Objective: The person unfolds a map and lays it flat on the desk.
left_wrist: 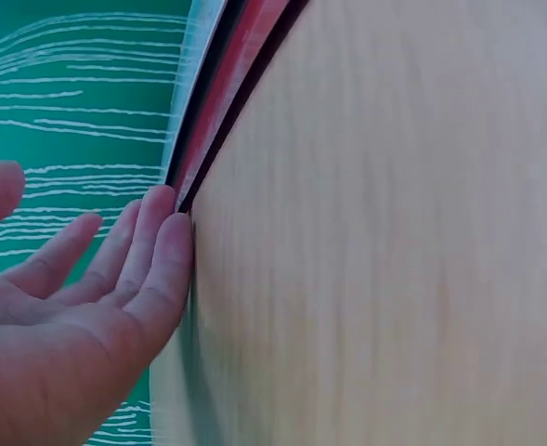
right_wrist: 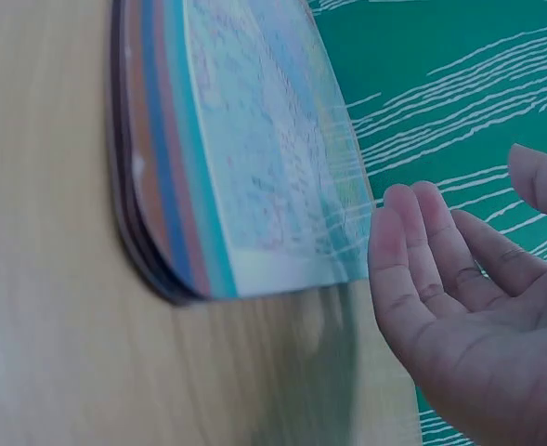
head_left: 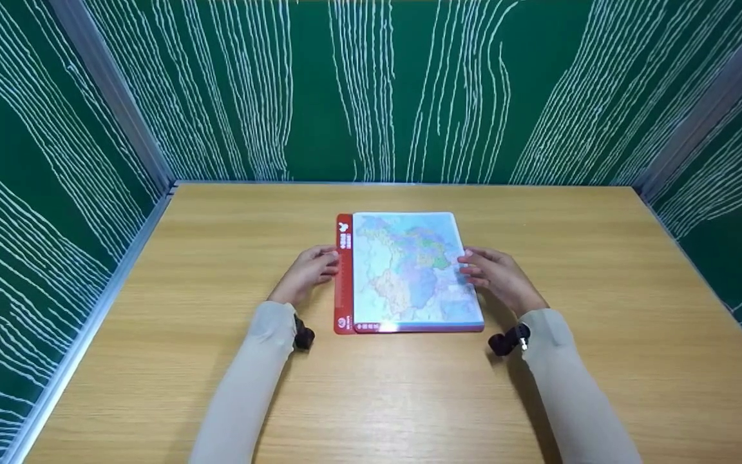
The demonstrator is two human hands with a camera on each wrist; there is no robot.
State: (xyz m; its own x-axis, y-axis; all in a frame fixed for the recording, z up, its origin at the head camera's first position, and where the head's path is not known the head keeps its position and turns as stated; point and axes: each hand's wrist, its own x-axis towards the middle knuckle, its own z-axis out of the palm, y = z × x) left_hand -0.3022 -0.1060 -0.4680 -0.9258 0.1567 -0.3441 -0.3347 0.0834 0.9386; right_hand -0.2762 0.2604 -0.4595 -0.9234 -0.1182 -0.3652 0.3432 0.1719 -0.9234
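A map board [head_left: 409, 270] printed with a multicoloured map lies flat on the table. Along its left side shows a red strip [head_left: 343, 283] with white print, set lower than the map sheet. My left hand [head_left: 310, 270] is at that red edge; in the left wrist view its straightened fingertips [left_wrist: 166, 223] meet the board's edge, thumb raised apart. On the other side, my right hand [head_left: 496, 274] has its fingers at the right edge of the map. The right wrist view shows these fingers [right_wrist: 391, 246] extended beside the board, with several layered edges at its corner.
The wooden table [head_left: 216, 232] carries the board near its middle. Green panels [head_left: 409, 90] with white wavy lines stand at the back and both sides, joined by grey posts [head_left: 120, 90]. Small black wrist cameras [head_left: 304, 335] sit at the sleeve cuffs.
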